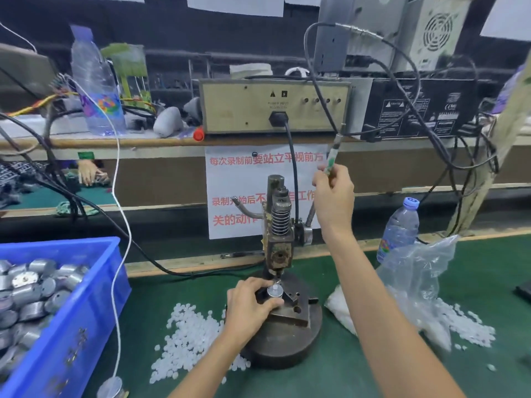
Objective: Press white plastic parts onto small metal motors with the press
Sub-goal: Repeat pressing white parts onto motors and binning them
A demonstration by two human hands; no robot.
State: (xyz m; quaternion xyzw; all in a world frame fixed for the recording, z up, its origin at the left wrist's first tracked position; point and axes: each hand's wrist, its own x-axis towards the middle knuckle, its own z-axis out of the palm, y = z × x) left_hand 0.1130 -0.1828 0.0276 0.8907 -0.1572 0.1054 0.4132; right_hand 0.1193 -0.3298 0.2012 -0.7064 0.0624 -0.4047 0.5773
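Seating one motor (275, 292) under the press (280, 225), left hand (250, 301) pinching it; right hand (333, 196) grips the raised lever (331, 160), stroke not yet made. Blue bin (86, 311) at 9 o'clock is full and white parts (186, 334) lie at 6, so likely plenty left.

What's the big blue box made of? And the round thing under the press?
The blue box looks like plastic: bright even colour, smooth moulded rim. The round press base seems to be metal, maybe iron or steel: dark, dull, worn.

Low left hand (253, 303), high right hand (334, 193)
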